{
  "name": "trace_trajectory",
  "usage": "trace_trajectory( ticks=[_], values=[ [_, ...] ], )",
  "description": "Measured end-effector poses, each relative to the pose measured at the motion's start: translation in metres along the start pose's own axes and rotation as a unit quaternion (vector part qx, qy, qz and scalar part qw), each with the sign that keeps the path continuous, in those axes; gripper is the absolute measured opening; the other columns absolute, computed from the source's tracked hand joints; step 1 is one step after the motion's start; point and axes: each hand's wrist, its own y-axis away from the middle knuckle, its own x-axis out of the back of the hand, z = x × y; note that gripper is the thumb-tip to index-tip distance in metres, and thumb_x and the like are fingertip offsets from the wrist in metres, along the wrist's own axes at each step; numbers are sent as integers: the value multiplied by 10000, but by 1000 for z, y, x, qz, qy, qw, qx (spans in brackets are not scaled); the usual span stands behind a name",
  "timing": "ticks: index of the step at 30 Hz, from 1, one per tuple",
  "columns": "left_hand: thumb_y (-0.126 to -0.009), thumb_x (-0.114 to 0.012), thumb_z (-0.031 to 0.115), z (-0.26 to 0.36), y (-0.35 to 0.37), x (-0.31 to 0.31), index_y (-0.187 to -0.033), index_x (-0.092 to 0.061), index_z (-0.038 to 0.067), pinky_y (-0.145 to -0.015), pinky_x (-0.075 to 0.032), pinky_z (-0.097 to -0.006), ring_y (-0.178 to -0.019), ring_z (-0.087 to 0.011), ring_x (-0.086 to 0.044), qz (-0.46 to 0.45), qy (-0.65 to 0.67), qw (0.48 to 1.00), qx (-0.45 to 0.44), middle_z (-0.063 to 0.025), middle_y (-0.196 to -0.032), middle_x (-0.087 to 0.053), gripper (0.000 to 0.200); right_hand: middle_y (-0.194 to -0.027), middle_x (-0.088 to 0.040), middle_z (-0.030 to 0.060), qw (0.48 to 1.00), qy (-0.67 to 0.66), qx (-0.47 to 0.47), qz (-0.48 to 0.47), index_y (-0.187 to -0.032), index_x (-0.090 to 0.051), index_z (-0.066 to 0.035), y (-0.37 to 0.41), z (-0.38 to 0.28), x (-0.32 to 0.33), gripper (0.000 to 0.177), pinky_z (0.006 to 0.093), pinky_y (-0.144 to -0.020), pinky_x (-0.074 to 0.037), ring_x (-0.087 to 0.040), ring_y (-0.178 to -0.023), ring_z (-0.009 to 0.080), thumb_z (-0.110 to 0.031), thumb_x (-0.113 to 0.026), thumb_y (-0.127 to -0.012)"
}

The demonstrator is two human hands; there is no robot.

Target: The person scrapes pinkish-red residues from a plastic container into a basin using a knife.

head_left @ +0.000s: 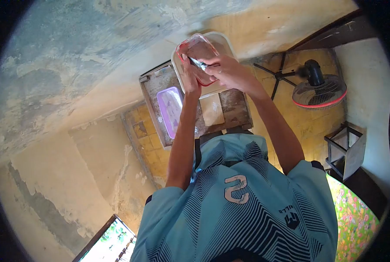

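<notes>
My left hand [192, 77] grips the side of a clear plastic container with a red rim [198, 40], tilted over a larger pale tub [225, 41]. The fingers of my right hand [230, 73] are closed inside the container, pressing a small blue-white item [198, 64] against its inner side. I cannot tell what that item is. The tub stands on a worn wooden table [153, 83]. Nearer to me on the table lie a lilac rectangular tray [171, 111] and a flat beige square piece [212, 110].
A peeling wall [94, 56] rises right behind the table. To the right, a black fan with a red-ringed cage [319, 91] lies near the yellow tiled floor [286, 118], beside a dark-framed stand [345, 148]. A flowered green cloth [352, 218] shows at lower right.
</notes>
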Motion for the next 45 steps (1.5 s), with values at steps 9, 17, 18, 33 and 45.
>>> trace_trajectory(
  ticks=[9, 17, 18, 33, 45],
  values=[
    [-977, -408, 602, -7, 0, 5, -1524, -240, 172, -1104, -363, -415, -1361, -244, -397, -20, -2, 1000, 20, -54, -1510, -365, 716, -659, -595, 135, 978, 154, 42, 137, -1196, -635, -14, -11, 3, -32, 355, 342, -570, -483, -599, -595, 182, -170, -534, -894],
    [-987, -355, 614, -16, -8, 20, -1500, -290, 126, -1058, -428, -413, -1299, -264, -480, -37, -13, 997, 69, -84, -1446, -454, 711, -752, -613, 233, 990, 78, -57, 98, -1205, -625, -3, 9, -6, -17, 380, 367, -681, -495, -616, -665, 262, -180, -561, -875],
    [-984, -351, 620, -16, -8, 20, -1495, -297, 125, -1047, -442, -412, -1288, -265, -492, -45, -5, 996, 75, -89, -1438, -462, 713, -756, -613, 237, 990, 81, -64, 94, -1215, -622, -5, 14, -12, -13, 388, 365, -681, -492, -615, -668, 259, -180, -563, -874],
    [-1005, -314, 597, -32, -6, 21, -1463, -356, 63, -968, -472, -366, -1138, -258, -579, 11, -239, 971, -18, -164, -1301, -558, 705, -810, -626, 249, 973, 15, -4, 232, -1078, -608, 39, 1, 24, -61, 296, 438, -727, -490, -619, -749, 372, -111, -515, -840],
    [-904, -506, 600, -13, 1, 17, -1484, -307, 33, -975, -401, -482, -1160, -449, -525, 175, -525, 833, -28, -323, -1238, -545, 836, -750, -621, 121, 977, -59, -184, 85, -1269, -540, -8, 53, 12, 4, 374, 320, -530, -478, -613, -566, 175, -216, -533, -958]
  ],
)
